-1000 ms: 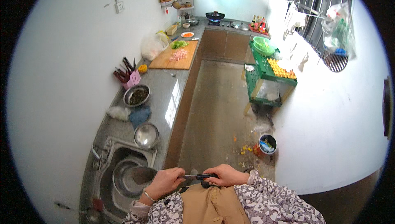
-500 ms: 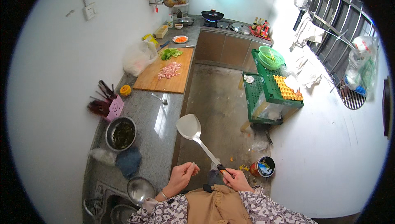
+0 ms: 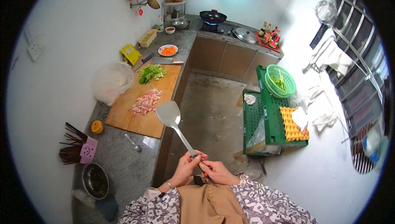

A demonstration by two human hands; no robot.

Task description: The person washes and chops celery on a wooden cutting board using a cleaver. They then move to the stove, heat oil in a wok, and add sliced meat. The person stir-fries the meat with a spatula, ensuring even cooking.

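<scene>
Both of my hands are in front of my waist on a metal wok spatula, its broad pale blade pointing up and away to the left. My left hand is closed around the handle where it meets the shank. Lower down, my right hand grips the handle's end, which the fingers mostly hide. Left of the blade lies a wooden cutting board with chopped pale pink meat, chopped green vegetable and a cleaver.
A black wok sits over a lit burner at the back, with a lid beside it. Sliced carrot fills a plate. At right a green rack bears a green basket and an egg tray. A spoon lies on the counter.
My left hand has come over to the spatula and closed on its handle. My view has shifted toward the stove, so the sink and the waste bin are out of sight.
</scene>
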